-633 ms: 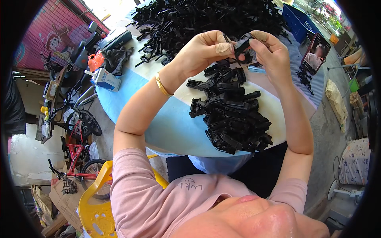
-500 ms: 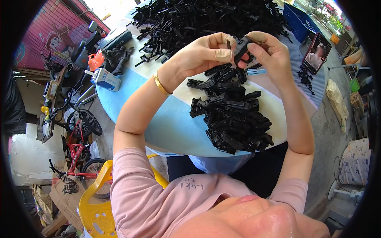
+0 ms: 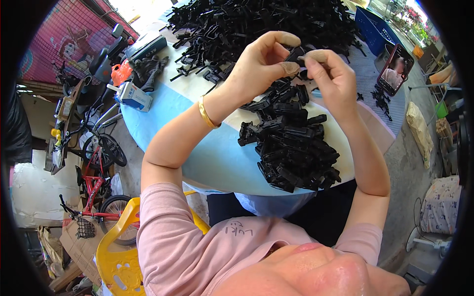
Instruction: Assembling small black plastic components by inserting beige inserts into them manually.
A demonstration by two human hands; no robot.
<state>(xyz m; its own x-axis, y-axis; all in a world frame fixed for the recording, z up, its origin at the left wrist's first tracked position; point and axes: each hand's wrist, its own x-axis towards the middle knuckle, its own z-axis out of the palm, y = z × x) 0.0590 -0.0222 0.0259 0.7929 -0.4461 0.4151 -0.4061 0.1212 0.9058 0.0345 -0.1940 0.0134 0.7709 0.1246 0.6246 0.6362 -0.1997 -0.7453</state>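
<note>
Where both hands [image 3: 296, 61] meet, a small angular black plastic part [image 3: 296, 53].

My head camera looks steeply down, close over my raised hands. Its fisheye bends the round table [image 3: 217, 163].

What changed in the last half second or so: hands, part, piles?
Little. Both hands, left hand and right hand, keep pinching the small black plastic part between their fingertips above the table; the fingertips have closed in tighter, so less of the part shows. Nothing taken up or let go. The near pile of black parts, the far heap and the phone stayed put.
</note>
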